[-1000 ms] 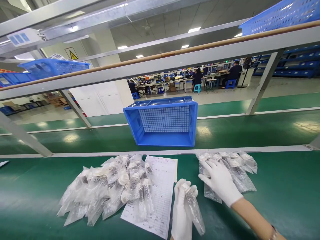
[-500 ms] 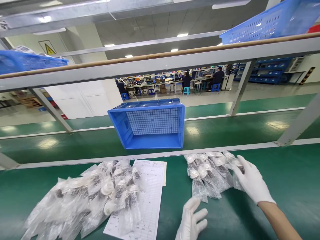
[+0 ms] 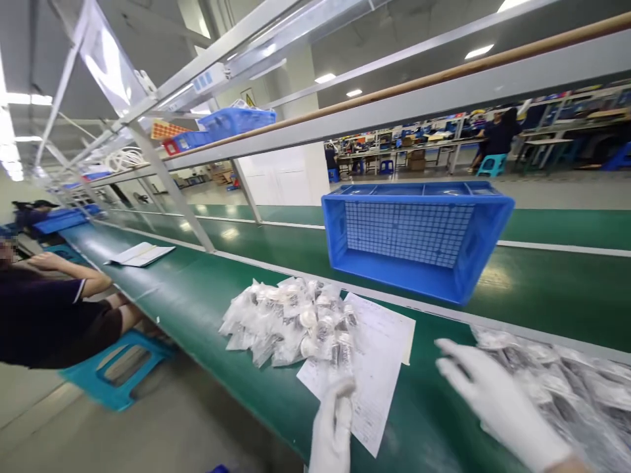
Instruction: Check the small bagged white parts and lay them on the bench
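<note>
While the right hand [image 3: 495, 401] spreads its white-gloved fingers at the near-left edge of the right-hand pile of bagged parts [image 3: 562, 394], nothing shows in its grasp; those fingers reach out long and loose, thumb apart, low over the green table [image 3: 207, 315]. And the left hand [image 3: 330, 433], gloved in white too, is at the bottom of the view, fingers curled in towards the thumb, just by the lower edge of the printed sheet [image 3: 377, 371]. It's blurred down there, so I can't tell whether those fingertips pinch anything.

Straight above that hand sits the left-hand pile of bagged parts [image 3: 290, 322], clear plastic crumpled around pale round ends and darker bodies, its right side lapping onto the paper. Bare green lies between the sheet and the other heap, which runs off towards the right edge.

Beyond the white strip, here's the blue crate [image 3: 394, 266], standing on its side, mouth facing this way, mesh base at the back. Over it slants the shelf beam [image 3: 419, 98], a blue basket [image 3: 241, 123] up at its left. Far along the table lies an open notebook [image 3: 140, 255], and near it a co-worker [image 3: 44, 315] sits on a teal stool [image 3: 116, 371].
</note>
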Action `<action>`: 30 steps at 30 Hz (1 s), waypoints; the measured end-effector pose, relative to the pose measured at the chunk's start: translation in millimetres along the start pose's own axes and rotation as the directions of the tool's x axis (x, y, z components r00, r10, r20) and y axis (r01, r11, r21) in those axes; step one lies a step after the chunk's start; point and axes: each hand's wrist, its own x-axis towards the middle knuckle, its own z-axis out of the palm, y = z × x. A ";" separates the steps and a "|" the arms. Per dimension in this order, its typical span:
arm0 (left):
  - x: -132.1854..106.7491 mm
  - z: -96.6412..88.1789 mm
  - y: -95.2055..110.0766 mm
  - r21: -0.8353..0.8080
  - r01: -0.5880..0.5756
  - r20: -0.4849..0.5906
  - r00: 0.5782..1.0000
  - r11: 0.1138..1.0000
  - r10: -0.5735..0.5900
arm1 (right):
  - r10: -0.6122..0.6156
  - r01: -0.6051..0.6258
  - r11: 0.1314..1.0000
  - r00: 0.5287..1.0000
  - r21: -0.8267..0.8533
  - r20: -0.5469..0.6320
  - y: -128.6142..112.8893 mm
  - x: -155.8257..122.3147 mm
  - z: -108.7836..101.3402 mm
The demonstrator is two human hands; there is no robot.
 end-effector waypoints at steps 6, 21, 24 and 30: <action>63.2 -28.5 10.7 0.685 -0.126 -0.091 0.963 0.718 0.255 | -0.091 0.067 0.995 0.895 0.071 0.437 -132.2 38.2 100.5; 91.8 -17.5 15.1 0.858 -0.200 0.150 0.978 0.473 0.142 | -0.077 -0.148 0.889 0.885 0.433 0.459 -81.1 42.3 112.0; 78.4 -11.8 13.9 0.823 -0.262 0.167 0.960 0.505 0.226 | -0.107 -0.165 0.833 0.888 0.529 0.447 -69.0 40.5 101.0; 73.2 20.4 25.2 0.750 -0.252 0.274 0.960 0.612 0.059 | -0.161 -0.125 0.795 0.900 0.594 0.404 -62.6 33.5 97.7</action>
